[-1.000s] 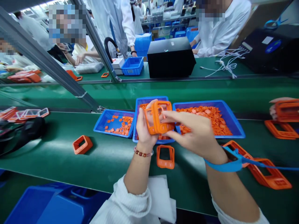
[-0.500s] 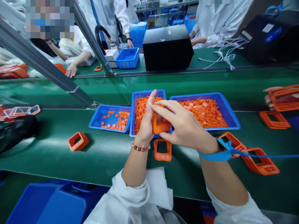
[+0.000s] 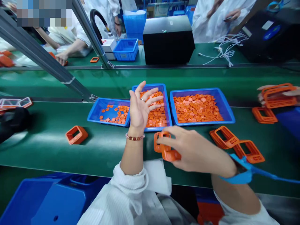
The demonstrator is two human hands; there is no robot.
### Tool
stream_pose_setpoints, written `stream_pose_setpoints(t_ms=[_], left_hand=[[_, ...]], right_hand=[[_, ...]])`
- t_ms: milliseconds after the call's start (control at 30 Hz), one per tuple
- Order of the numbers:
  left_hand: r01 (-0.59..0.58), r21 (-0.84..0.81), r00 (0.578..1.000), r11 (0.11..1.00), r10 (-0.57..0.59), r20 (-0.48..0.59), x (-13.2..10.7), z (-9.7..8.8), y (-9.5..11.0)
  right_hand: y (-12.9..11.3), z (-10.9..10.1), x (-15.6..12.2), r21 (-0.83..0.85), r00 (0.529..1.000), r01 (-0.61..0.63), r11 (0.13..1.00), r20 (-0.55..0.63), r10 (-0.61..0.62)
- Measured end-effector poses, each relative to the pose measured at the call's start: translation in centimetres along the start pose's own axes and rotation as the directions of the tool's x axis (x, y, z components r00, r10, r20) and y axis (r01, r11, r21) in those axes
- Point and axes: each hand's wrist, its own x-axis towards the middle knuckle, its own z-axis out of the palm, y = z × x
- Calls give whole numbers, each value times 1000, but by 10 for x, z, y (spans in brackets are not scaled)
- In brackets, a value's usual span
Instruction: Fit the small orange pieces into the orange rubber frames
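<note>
My right hand (image 3: 192,151) is closed on an orange rubber frame (image 3: 169,153), low over the green belt (image 3: 110,150) near its front edge. Another orange frame (image 3: 158,142) lies on the belt just behind it, partly hidden. My left hand (image 3: 142,107) is raised with fingers spread and empty, in front of the middle blue tray (image 3: 165,107) of small orange pieces. A blue strap (image 3: 248,173) is tied round my right wrist.
A left blue tray (image 3: 96,111) and a right blue tray (image 3: 226,107) hold small orange pieces. Loose orange frames lie at left (image 3: 76,135) and right (image 3: 225,137), (image 3: 249,151). Another person's hand (image 3: 276,93) holds frames at far right. A black box (image 3: 168,39) stands behind.
My left hand let go of the frame and rose open. My right hand carried the frame down and toward me, near the belt.
</note>
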Motion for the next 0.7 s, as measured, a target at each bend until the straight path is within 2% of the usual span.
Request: stream_pose_setpoints(t_ms=[67,233,467,700], left_hand=[[19,43,1000,999,-20,8,0,2,-1],[0,57,1000,998,-1,5,-1,3,0],[-25,48,1000,999,25,5,-1,0,2],[3,32,1000,999,-3,-6,-1,-1,2]], right_hand=[[-6,18,-1,-54,993,-55,997,102,60],[-13,47,11,-133,982,-178,975,46,185],[-12,60,20,-184,980,-186,965,41,196],[-8,62,11,-127,985,-175,976,-31,172]])
